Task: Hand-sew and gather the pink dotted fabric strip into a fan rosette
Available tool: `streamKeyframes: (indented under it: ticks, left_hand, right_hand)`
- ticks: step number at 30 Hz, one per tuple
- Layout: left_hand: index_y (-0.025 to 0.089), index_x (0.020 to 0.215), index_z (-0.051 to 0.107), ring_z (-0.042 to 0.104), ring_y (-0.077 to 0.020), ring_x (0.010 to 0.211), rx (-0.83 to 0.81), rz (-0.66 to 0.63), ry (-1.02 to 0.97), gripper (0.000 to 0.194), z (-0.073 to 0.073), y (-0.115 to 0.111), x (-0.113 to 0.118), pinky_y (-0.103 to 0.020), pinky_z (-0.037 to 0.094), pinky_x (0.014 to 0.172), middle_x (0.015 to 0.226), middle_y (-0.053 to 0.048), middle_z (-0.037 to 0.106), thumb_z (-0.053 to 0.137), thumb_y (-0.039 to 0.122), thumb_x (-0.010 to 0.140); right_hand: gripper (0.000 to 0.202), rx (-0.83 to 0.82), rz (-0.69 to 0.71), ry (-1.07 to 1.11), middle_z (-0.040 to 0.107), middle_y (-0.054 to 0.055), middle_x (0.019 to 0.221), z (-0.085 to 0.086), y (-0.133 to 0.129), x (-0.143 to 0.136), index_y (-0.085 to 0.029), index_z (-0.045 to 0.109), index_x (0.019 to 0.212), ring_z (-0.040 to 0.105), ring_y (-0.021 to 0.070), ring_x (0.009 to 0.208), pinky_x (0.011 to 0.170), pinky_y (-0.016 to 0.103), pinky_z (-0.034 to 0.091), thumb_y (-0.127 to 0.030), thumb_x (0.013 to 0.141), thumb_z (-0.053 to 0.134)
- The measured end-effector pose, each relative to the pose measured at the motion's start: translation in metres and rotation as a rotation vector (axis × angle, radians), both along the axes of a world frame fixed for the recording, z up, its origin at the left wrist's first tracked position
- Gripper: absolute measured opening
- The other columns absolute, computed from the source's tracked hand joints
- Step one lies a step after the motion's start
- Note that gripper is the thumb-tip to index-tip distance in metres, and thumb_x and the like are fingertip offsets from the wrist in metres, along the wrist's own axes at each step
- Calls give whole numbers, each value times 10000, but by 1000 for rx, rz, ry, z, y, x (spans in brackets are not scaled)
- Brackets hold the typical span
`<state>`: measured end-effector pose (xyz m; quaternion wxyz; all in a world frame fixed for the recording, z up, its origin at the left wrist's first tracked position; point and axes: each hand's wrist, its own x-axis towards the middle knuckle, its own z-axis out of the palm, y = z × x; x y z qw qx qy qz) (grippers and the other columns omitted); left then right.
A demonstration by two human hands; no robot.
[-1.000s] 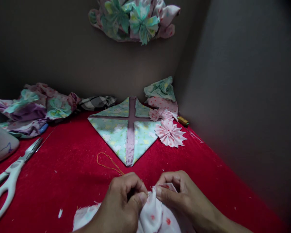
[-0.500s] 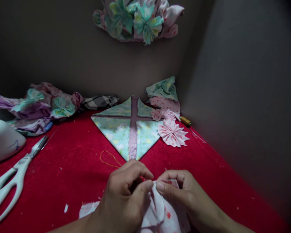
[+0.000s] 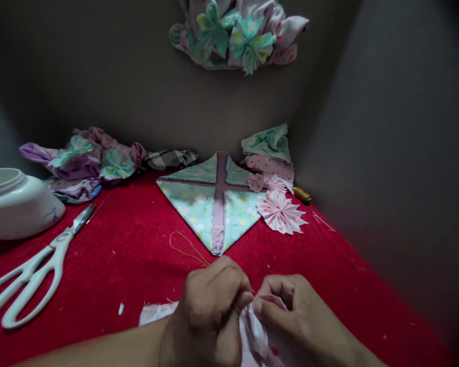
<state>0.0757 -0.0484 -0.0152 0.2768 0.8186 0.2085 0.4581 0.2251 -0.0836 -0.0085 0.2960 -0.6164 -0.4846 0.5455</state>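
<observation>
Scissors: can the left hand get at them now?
Probably yes: the left hand is busy at the spotted cloth, but the scissors lie to its left, handles nearer, nothing over them.

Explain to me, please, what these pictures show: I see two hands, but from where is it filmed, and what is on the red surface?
No machine is here: a person works bare-handed, filmed by one camera worn on the head, looking forward and down. The right hand pinches a red-dotted white cloth. The left hand is curled closed at the cloth's edge; what it grips is hidden. Ahead, on the red covering, lies a diamond-shaped floral fabric piece with a mauve cross. Two pleated rosettes are at its right corner, and a loop of orange thread is near its lower corner. At left are white-handled scissors beside a white pot, with crumpled fabrics behind. Above, against the wall, is a ruffled fabric ornament.
</observation>
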Motion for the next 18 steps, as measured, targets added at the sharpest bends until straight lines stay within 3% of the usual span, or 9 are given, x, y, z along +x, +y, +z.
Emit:
streamKeyframes:
  ticks: [3,5,7,10,12,14,16,18]
  left_hand:
    - [139,655,478,453,-110,565,-78,-36,-8,158,2,4,-1,-228,320,494,598,-18,474,422,59,779]
    - [147,674,499,461,-101,575,-226,-85,-18,143,1,8,-1,-220,339,513,620,-7,490,441,95,794]
    - [180,854,533,459,-83,568,-489,-112,-64,93,-2,10,-1,-206,358,513,728,-1,528,442,169,837]
    - [277,1154,413,427,-50,507,-797,-98,-123,299,-8,10,-1,-184,347,450,925,-3,536,459,272,859]
    - [240,1039,518,417,-46,488,-821,-75,-60,216,-11,10,0,-178,329,433,864,4,547,512,233,823]
    - [171,766,598,446,-63,519,-741,-50,19,59,-12,10,2,-185,342,464,718,9,546,543,150,772]
    - [144,610,585,488,-92,574,-638,-41,61,144,-10,11,4,-204,369,520,636,1,539,536,96,736]
    - [137,601,584,509,-113,600,-567,-64,89,145,-7,11,6,-222,381,547,614,-9,543,521,81,719]
  right_hand:
    - [200,-8,-2,13,407,-48,457,-1,0,1,-189,416,511,370,77,426,410,198,272,-306,618,537]
    - [200,1,-10,21,405,-43,485,-2,-1,4,-176,441,525,350,78,455,421,200,263,-318,616,549]
    - [216,3,-17,48,392,-46,500,-4,-1,7,-164,469,555,325,77,470,428,200,245,-342,637,560]
    - [244,-1,-44,114,385,-49,512,-6,0,10,-158,491,594,311,77,474,433,203,234,-376,671,567]
    - [266,-11,-54,127,376,-53,506,-7,0,10,-158,488,598,305,77,468,430,206,229,-400,673,572]
    - [290,-9,-47,117,348,-63,491,-7,0,9,-163,474,579,286,75,460,424,206,215,-420,661,583]
    - [309,3,-33,92,330,-66,491,-6,1,7,-166,468,560,275,75,467,425,206,207,-429,647,604]
    - [319,6,-27,81,338,-61,501,-4,2,6,-163,479,558,284,78,481,434,204,215,-432,632,633]
